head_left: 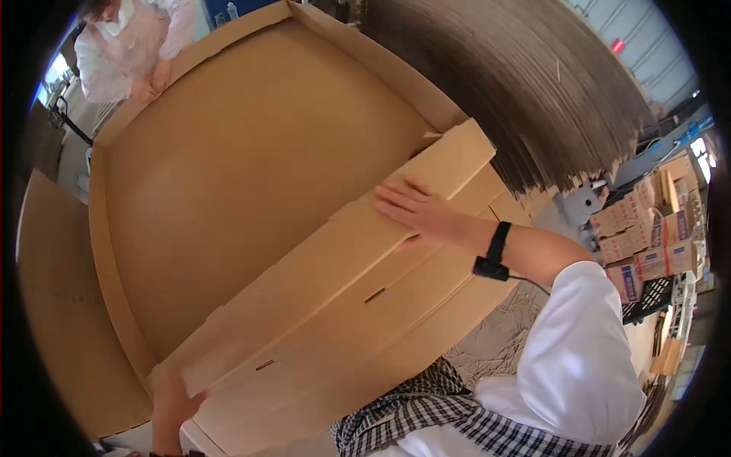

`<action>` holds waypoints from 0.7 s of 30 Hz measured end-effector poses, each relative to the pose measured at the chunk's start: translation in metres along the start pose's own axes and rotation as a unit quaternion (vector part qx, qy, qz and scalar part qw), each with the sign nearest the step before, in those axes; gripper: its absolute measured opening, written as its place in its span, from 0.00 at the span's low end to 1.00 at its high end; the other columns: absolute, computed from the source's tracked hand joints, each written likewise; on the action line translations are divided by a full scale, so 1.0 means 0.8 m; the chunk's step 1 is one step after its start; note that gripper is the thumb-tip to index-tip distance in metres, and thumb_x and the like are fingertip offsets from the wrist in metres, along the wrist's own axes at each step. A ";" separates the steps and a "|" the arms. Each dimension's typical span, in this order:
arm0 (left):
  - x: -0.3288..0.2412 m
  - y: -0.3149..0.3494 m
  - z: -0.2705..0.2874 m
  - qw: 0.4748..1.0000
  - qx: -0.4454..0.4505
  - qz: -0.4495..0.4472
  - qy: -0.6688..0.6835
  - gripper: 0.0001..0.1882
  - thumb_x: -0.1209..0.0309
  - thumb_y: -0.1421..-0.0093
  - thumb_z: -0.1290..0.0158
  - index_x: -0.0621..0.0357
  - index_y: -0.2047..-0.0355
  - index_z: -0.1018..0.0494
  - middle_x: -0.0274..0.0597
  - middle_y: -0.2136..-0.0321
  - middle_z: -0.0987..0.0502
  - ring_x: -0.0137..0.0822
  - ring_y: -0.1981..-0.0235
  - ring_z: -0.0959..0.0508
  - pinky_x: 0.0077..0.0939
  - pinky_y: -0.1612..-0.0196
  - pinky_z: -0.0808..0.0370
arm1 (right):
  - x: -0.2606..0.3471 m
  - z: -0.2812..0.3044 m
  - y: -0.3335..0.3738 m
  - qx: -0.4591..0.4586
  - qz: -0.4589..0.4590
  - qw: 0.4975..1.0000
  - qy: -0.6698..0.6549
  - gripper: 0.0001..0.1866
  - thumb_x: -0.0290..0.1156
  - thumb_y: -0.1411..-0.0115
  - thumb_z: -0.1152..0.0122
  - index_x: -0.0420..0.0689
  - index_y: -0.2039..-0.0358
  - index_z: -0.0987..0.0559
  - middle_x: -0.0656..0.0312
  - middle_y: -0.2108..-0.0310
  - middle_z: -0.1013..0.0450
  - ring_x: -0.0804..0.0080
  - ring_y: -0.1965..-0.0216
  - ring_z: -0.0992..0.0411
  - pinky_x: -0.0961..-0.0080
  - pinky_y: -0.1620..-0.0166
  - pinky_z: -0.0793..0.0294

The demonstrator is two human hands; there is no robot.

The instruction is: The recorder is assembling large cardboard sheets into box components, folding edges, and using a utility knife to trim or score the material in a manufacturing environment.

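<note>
A large shallow cardboard box (259, 152) with low raised walls fills the middle of the view. Along its near side runs a wide folded flap (304, 263), creased lengthwise, with small slots (374, 295) in its outer panel. My right hand (415, 211) lies on the flap near its right end, fingers stretched out over the top and thumb lower on the outer side. At the other end, my left hand (175, 400) rests against the near left corner with the thumb apart. Its fingers are somewhat blurred. A black band (499, 242) with a small box circles my right wrist.
Across the box, another person (133, 46) has both hands on its far left wall. Flat cardboard sheets (518, 84) stand in a tall stack at the far right. Another cardboard panel (72, 305) lies on the left. Packed cartons (643, 236) are piled at right.
</note>
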State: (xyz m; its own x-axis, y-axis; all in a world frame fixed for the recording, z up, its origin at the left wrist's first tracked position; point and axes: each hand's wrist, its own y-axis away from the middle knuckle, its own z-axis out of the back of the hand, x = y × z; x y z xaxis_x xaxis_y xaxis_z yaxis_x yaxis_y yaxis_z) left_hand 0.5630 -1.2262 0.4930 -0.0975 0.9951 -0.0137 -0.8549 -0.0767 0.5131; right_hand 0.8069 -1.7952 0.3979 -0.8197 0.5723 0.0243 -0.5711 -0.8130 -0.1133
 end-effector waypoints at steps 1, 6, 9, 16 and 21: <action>-0.080 -0.027 0.048 0.999 0.026 -0.032 -0.001 0.38 0.57 0.47 0.40 0.64 0.41 0.39 0.58 0.42 0.35 0.56 0.42 0.34 0.45 0.42 0.36 | -0.002 0.002 0.006 -0.009 -0.004 1.000 -0.014 0.50 0.61 0.51 0.39 0.47 0.34 0.45 0.55 0.32 0.50 0.59 0.31 0.53 0.52 0.33 0.52; -0.451 -0.209 0.163 0.915 -0.013 -0.399 0.049 0.35 0.61 0.44 0.45 0.65 0.40 0.41 0.59 0.43 0.35 0.56 0.43 0.34 0.42 0.40 0.36 | -0.025 -0.011 0.030 -0.051 0.009 0.996 -0.069 0.50 0.60 0.50 0.40 0.46 0.34 0.46 0.56 0.32 0.51 0.61 0.31 0.54 0.56 0.32 0.55; -0.582 -0.302 0.167 0.873 -0.136 -0.467 0.041 0.35 0.60 0.41 0.47 0.66 0.39 0.43 0.59 0.41 0.37 0.55 0.40 0.36 0.42 0.39 0.38 | -0.015 -0.008 0.021 -0.049 0.018 0.996 -0.073 0.51 0.59 0.51 0.40 0.45 0.33 0.47 0.55 0.32 0.51 0.61 0.31 0.54 0.55 0.32 0.57; -0.679 -0.409 0.129 0.891 0.284 -0.274 0.225 0.38 0.41 0.36 0.60 0.65 0.42 0.38 0.56 0.41 0.35 0.46 0.40 0.34 0.36 0.42 0.34 | -0.037 -0.025 0.025 -0.105 0.012 0.991 -0.080 0.49 0.60 0.53 0.40 0.45 0.36 0.41 0.56 0.31 0.54 0.60 0.30 0.55 0.54 0.32 0.59; -0.670 -0.412 0.107 0.792 0.411 -0.049 0.448 0.37 0.39 0.36 0.61 0.61 0.44 0.32 0.49 0.45 0.29 0.39 0.43 0.32 0.34 0.45 0.33 | -0.038 -0.018 0.001 0.016 0.019 0.993 -0.116 0.37 0.63 0.52 0.41 0.38 0.60 0.19 0.43 0.45 0.32 0.54 0.41 0.36 0.55 0.39 0.41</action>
State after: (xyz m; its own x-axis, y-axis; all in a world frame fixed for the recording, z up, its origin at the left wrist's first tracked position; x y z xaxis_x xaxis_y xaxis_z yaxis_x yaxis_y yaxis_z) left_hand 0.9404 -1.7293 0.4049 -0.6892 0.5219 -0.5026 -0.2959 0.4305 0.8527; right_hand 0.8324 -1.8116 0.3831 -0.8271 0.5040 0.2487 -0.5372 -0.8390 -0.0866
